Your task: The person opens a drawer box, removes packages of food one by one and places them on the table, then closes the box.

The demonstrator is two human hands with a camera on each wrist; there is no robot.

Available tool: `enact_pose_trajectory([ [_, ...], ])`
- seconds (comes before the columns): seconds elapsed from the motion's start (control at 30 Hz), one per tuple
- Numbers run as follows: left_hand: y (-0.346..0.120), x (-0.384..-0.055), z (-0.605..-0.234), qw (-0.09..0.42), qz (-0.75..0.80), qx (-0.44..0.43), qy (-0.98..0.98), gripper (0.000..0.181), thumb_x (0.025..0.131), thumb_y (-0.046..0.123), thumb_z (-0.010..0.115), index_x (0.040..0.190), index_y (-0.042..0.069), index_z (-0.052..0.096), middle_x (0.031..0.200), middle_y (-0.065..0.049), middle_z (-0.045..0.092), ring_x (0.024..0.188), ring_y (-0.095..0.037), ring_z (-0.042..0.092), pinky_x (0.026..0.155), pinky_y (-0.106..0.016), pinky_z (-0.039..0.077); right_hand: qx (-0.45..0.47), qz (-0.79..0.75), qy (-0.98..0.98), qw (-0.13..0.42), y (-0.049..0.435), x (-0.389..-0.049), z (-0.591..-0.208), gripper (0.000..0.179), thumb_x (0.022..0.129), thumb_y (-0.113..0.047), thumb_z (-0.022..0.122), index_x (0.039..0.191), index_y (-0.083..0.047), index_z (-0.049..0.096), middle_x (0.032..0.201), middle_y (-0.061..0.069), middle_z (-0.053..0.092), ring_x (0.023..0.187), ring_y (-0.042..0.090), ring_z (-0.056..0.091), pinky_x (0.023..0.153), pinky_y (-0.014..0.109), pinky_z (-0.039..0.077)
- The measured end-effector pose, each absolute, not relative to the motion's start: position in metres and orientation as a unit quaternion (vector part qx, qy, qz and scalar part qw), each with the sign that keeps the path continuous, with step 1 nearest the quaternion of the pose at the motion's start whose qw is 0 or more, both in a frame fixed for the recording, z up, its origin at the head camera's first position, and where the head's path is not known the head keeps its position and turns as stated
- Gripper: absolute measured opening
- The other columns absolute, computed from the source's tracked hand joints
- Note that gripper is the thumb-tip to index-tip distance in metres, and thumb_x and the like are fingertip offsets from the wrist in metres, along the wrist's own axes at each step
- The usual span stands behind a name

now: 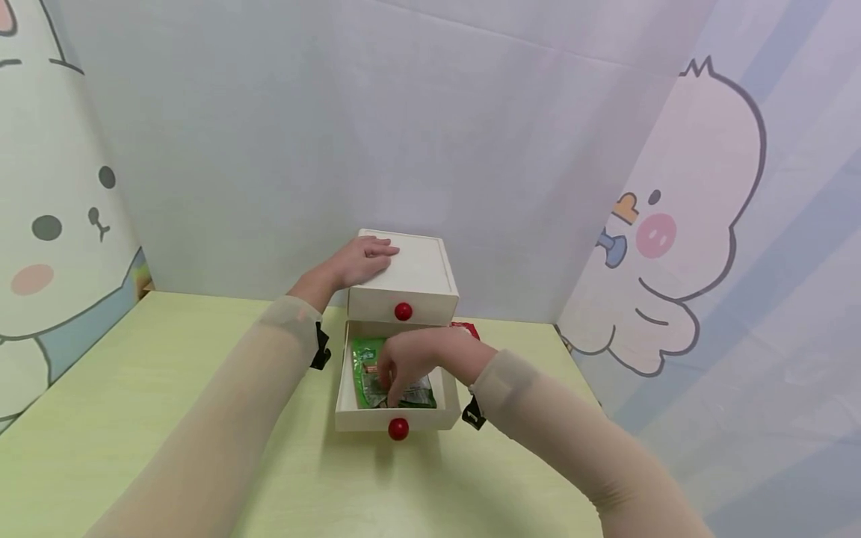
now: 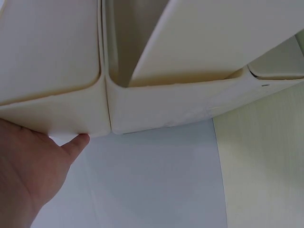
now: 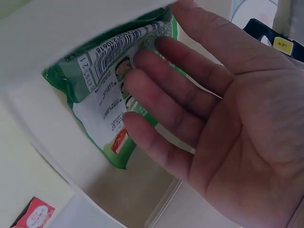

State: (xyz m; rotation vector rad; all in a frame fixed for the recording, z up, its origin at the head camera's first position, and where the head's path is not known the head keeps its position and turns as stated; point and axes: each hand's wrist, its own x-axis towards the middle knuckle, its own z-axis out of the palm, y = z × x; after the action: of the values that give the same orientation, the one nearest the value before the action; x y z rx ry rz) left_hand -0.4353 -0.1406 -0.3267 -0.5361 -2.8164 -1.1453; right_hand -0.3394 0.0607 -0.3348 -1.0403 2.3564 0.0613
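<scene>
A small white drawer unit (image 1: 420, 265) stands on the table, its upper drawer (image 1: 370, 304) closed and its lower drawer (image 1: 363, 422) pulled out. My left hand (image 1: 359, 261) rests on the unit's top with fingers fairly straight. In the left wrist view its thumb (image 2: 78, 145) touches the side wall. Inside the lower drawer lies a green printed packet (image 1: 365, 366). My right hand (image 1: 413, 357) reaches down over it. The right wrist view shows slightly bent, spread fingers (image 3: 166, 102) against or close to the packet's barcode side (image 3: 102, 97), not curled round it; contact is unclear.
Red round knobs (image 1: 403, 311) stick out from both drawer fronts. A red packet (image 1: 466, 327) lies beside the unit on the right, partly hidden. The pale green table (image 1: 282, 478) backs onto a light curtain (image 1: 269, 149) with cartoon figures at both sides.
</scene>
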Motion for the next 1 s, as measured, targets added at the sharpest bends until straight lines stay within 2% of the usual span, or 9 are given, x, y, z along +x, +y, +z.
enact_pose_trajectory([
  [0.23, -0.140, -0.434, -0.324, 0.028, -0.370, -0.175, -0.912, 0.051, 0.114, 0.033, 0.044, 0.161, 0.017, 0.057, 0.181, -0.007, 0.033, 0.172, -0.036, 0.016, 0.139, -0.063, 0.013, -0.385, 0.022, 0.881, 0.276, 0.061, -0.336, -0.343, 0.016, 0.093, -0.031, 0.091, 0.102, -0.027, 0.079, 0.097, -0.011, 0.073, 0.093, 0.011, 0.066, 0.089, 0.029, 0.060],
  [0.43, -0.140, -0.434, -0.324, 0.027, -0.367, -0.177, -0.913, 0.052, 0.114, 0.033, 0.044, 0.162, 0.017, 0.057, 0.181, -0.007, 0.033, 0.172, -0.036, 0.016, 0.139, -0.063, 0.013, -0.411, 0.024, 0.876, 0.252, 0.062, -0.335, -0.343, 0.008, 0.098, -0.024, 0.086, 0.105, -0.024, 0.083, 0.096, -0.011, 0.073, 0.089, 0.009, 0.067, 0.087, 0.025, 0.060],
  [0.6, -0.140, -0.433, -0.326, 0.026, -0.368, -0.177, -0.912, 0.052, 0.114, 0.033, 0.044, 0.161, 0.017, 0.057, 0.181, -0.007, 0.033, 0.172, -0.036, 0.016, 0.139, -0.063, 0.013, -0.425, 0.036, 0.874, 0.233, 0.063, -0.334, -0.340, 0.009, 0.100, -0.019, 0.082, 0.108, -0.023, 0.084, 0.096, -0.012, 0.073, 0.087, 0.008, 0.066, 0.088, 0.024, 0.060],
  [1.0, -0.141, -0.435, -0.326, 0.029, -0.369, -0.184, -0.910, 0.052, 0.114, 0.034, 0.044, 0.161, 0.016, 0.057, 0.181, -0.008, 0.033, 0.172, -0.036, 0.016, 0.139, -0.062, 0.013, -0.465, 0.018, 0.868, 0.172, 0.085, -0.336, -0.333, 0.005, 0.105, -0.019, 0.072, 0.105, -0.022, 0.076, 0.086, -0.009, 0.065, 0.078, 0.007, 0.059, 0.074, 0.022, 0.050],
])
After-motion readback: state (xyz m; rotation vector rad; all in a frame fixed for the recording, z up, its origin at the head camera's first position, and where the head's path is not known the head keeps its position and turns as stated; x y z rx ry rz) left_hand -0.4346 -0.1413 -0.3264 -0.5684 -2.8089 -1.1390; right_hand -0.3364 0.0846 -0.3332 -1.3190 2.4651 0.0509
